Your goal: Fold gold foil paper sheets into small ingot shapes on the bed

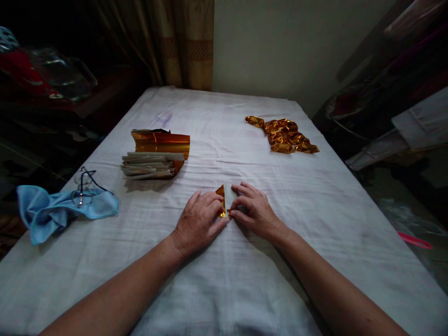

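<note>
Much of a small gold foil paper is hidden under the fingertips of both hands, so its full shape is hard to make out; one shiny triangular flap stands up between them. The left hand lies knuckles up, fingers curled narrow, pinching the paper's left edge. The right hand presses flat just beside it, fingertips on the paper's right edge. Both rest on a table covered by a wrinkled white cloth. Beyond the left hand sits a stack of foil sheets, gold on top, pale edges below. Beyond the right hand lies a heap of crinkled gold folded pieces. Far left of the left hand is a soft blue cloth with a dark cord on it; the room around is too dark to read.
</note>
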A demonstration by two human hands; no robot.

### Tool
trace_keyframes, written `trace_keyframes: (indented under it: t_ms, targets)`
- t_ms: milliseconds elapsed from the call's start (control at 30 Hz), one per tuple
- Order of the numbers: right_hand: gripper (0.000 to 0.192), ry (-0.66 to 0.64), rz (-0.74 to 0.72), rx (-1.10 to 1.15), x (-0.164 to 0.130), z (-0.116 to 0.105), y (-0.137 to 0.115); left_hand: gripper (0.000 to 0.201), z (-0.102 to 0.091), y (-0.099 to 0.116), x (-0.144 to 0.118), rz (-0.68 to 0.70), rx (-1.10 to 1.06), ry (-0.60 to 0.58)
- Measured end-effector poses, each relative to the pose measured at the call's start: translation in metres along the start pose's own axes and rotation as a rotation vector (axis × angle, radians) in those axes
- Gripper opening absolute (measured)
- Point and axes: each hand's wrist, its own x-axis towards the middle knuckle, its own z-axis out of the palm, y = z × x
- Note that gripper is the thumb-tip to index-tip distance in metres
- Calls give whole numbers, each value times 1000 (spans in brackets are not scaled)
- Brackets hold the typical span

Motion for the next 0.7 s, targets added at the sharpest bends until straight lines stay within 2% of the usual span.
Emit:
trace_keyframes:
  t_ms: [167, 367, 700]
  targets:
    - [1, 52, 20, 6, 0, 5, -2, 18, 3, 2, 1, -23, 24, -11]
    - [2, 116, 61, -2, 0, 10, -9, 14, 6, 4, 1, -27, 51, 17]
    - [6, 132, 69, -22, 0, 13, -10, 11, 8, 7, 4, -24, 117, 54]
